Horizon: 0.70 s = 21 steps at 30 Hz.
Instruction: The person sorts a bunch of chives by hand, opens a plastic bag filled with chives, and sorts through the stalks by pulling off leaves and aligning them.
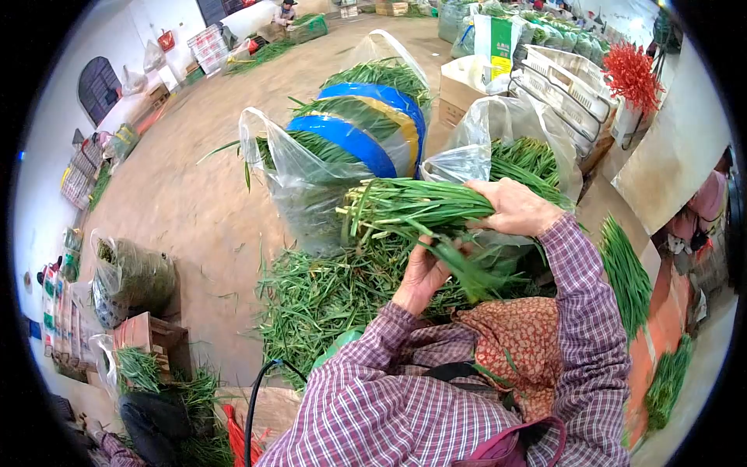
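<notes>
My right hand point(513, 206) is wrapped round a thick bunch of green stalks point(420, 204), whose pale cut ends point left. Just below the bunch, my left hand point(426, 268) has its fingers closed on some loose green leaves point(467, 272), which are blurred. Under both hands lies a heap of loose green leaves point(319, 296) on the floor. Right behind the bunch stands an open clear plastic bag point(459, 159) with more green stalks point(529, 159) in it.
A big bag of greens with blue bands point(342, 136) stands ahead. White crates point(564, 97) and a red bundle of ties point(632, 78) are at the back right. More stalks point(625, 272) lie to the right. A wooden stool point(144, 335) is at lower left, beside a co-worker's hand point(95, 428).
</notes>
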Tool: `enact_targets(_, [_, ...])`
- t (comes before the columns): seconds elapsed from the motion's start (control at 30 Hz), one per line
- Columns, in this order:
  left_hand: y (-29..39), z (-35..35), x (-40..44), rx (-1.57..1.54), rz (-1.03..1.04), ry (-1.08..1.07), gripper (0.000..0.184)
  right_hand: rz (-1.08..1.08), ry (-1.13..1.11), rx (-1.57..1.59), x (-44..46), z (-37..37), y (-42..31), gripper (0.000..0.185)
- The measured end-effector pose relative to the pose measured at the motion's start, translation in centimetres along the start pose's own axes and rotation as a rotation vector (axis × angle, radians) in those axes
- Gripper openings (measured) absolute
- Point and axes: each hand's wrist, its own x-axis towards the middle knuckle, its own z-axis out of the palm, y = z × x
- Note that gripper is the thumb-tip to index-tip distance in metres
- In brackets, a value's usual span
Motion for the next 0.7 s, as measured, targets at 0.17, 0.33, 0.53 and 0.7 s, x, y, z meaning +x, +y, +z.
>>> enact_targets(0.17, [2.5,4.2,-4.2,0.515,0.069,0.413,0.026,0.005,-0.038,0.159,-0.3,-1.1,1.8,0.047])
enact_targets(0.33, [8.0,4.2,-7.5,1.001,-0.085,0.354,0.021,0.051,-0.153,0.272,-1.4,-3.3,2.3,0.041])
enact_targets(0.53, [13.1,2.5,-9.2,1.374,-0.136,0.324,0.025,0.08,-0.257,0.321,-2.4,-3.8,3.4,0.037])
enact_targets(0.7, [15.6,2.9,-9.5,1.608,-0.223,0.199,0.024,0.081,-0.236,0.203,-3.8,-4.1,3.0,0.034])
